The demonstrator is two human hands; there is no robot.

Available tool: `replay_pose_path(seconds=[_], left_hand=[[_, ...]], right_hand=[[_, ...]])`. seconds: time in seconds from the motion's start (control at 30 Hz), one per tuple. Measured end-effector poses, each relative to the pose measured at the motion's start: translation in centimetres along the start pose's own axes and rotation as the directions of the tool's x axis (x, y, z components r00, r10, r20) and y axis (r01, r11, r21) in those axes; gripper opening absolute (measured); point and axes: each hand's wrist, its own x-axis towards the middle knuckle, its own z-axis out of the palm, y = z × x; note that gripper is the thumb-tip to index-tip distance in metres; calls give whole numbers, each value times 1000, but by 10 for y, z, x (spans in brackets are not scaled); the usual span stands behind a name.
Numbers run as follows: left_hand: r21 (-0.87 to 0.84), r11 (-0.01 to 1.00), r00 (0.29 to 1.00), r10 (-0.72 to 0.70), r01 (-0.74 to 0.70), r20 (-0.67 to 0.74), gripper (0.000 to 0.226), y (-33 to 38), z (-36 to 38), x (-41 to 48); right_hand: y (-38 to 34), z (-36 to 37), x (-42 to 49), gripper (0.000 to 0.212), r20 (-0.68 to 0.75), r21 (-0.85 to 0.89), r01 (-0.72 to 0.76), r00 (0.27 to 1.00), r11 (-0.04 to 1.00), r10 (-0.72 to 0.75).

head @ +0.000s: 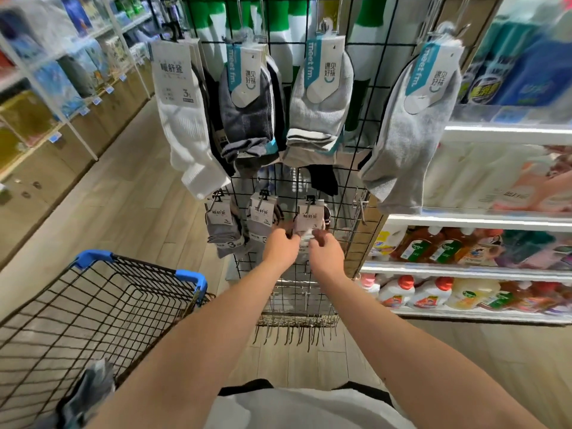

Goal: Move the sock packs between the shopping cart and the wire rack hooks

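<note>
Two hands reach forward to the lower row of a black wire rack point(349, 212) that carries sock packs on metal hooks. The left hand point(280, 249) and the right hand point(326, 250) sit just beside each other at the bottom edge of one white sock pack point(309, 219), the rightmost of three small packs in that row. Fingers of both hands curl toward the lower part of this pack and appear to touch it; motion blur hides the contact, so it cannot be told whether either hand has closed on it. The pack hangs from its hook, label facing outward. Just to its left hang a second pack point(261, 218) and a grey pack point(221, 226), close enough to crowd the left hand. Above, larger items hang directly over the working area: long white socks point(185, 125), dark grey socks point(247, 119), light grey socks point(322, 103) and a further grey pair point(411, 134) to the right. A bare hook point(360, 205) projects from the rack just right of the held pack. Below the hands, a row of bare hooks point(294, 331) juts out. A wire shopping cart point(123, 292) with blue corners stands to the left, holding a dark bundle point(89, 394). Shelves of bottles point(433, 246) stand to the right.
</note>
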Motion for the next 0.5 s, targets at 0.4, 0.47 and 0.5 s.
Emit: replay_pose_path(seconds=[0.4,0.47,0.5], left_hand=[[-40,973,963,-229,225,-144,21,-125,-77,-143],[-66,968,948,-249,241,-197,22,-155,-97,-169],[-87,965,938,-262,248,-228,22,-170,-107,-182]], right_hand=[[7,56,-105,20,567,-219,176,823,960,-21],[6,77,-128,22,636,-229,229,771,946,-33],[7,88,-140,22,668,-216,250,743,944,-44]])
